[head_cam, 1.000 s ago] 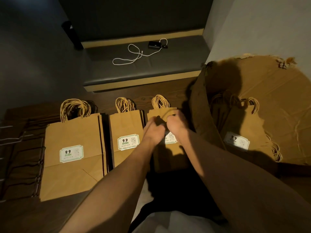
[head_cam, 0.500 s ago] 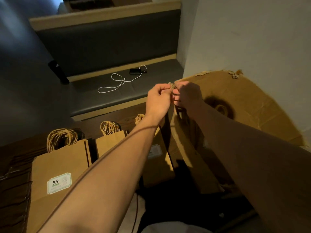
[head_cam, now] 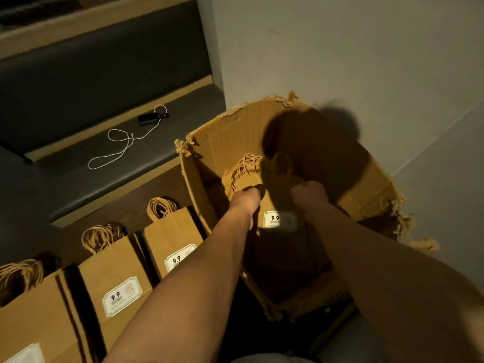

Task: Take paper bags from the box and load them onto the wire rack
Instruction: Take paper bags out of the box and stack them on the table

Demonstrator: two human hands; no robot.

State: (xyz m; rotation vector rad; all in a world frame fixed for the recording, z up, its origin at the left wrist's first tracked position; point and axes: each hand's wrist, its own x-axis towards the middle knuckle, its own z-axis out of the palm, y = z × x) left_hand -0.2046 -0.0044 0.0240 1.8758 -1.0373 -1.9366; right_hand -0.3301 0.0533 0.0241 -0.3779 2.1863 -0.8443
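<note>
Both arms are reaching forward into the cardboard box point(head_cam: 209, 142), which is standing open against the pale wall point(head_cam: 340, 48) at the right. The left hand point(head_cam: 246, 199) is curling its fingers over the top edge of the stack of paper bags point(head_cam: 280, 220) standing inside the box, gripping it just below the bunched twine handles point(head_cam: 246, 166). The right hand point(head_cam: 310, 192) is curling over the same stack's top edge further right, in deep shadow, and appears to be gripping it too. A white label reading 9.9 is showing on the front bag between the two wrists.

The box's rim is ragged and torn, its brown corrugated flaps splaying outward, and its near-left wall is rising between the stack and the bags outside. Three more piles of flat brown kraft bags point(head_cam: 117, 271) are lying in a row on the dark wooden floor point(head_cam: 162, 184) to the left of the box, each with looped paper-twine handles at its far end and a white 9.9 sticker on its face. Beyond them a low padded bench point(head_cam: 78, 166), grey with a pale wooden edge, is carrying a coiled white cable point(head_cam: 117, 145) and a small black device point(head_cam: 149, 117) at the cable's far end. The wire rack is not showing here.
</note>
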